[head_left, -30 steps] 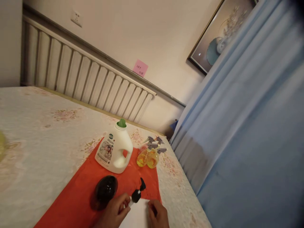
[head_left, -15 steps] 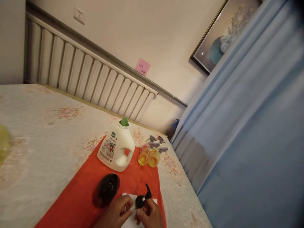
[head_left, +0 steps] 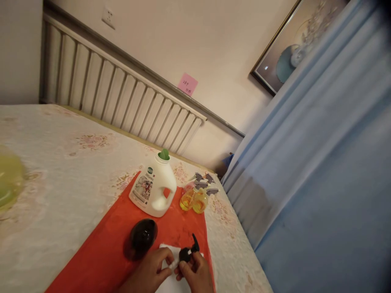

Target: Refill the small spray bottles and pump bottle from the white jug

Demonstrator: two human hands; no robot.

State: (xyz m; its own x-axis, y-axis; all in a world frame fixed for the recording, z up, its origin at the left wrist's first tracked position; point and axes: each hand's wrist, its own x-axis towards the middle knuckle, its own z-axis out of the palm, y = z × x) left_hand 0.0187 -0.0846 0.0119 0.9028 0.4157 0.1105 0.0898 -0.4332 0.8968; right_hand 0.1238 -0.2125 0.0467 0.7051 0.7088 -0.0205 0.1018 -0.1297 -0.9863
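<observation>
My right hand [head_left: 197, 272] is closed around a black pump head [head_left: 184, 254], its curved spout pointing up. Fingertips of my left hand [head_left: 154, 268] pinch a small whitish piece [head_left: 174, 264] by the pump's lower end; whether it is the dip tube or a bit of tissue I cannot tell. Beneath both hands lies a white sheet [head_left: 166, 246], partly hidden by them. Just beyond my left hand, a dark glossy rounded bottle [head_left: 144, 237] rests on the red cloth [head_left: 94, 252].
Farther back stand a white handled jug [head_left: 166, 179] with green in its mouth and several spray bottles [head_left: 200, 201] with grey triggers. A yellow-green rounded object [head_left: 10, 179] is at the left edge. Flowered tablecloth [head_left: 70, 175] surrounds the red cloth; a blue curtain [head_left: 320, 162] hangs right.
The view has swung slightly left, so more of the yellow-green object shows. Both hands keep their grips, and the whitish piece between them shows more clearly.
</observation>
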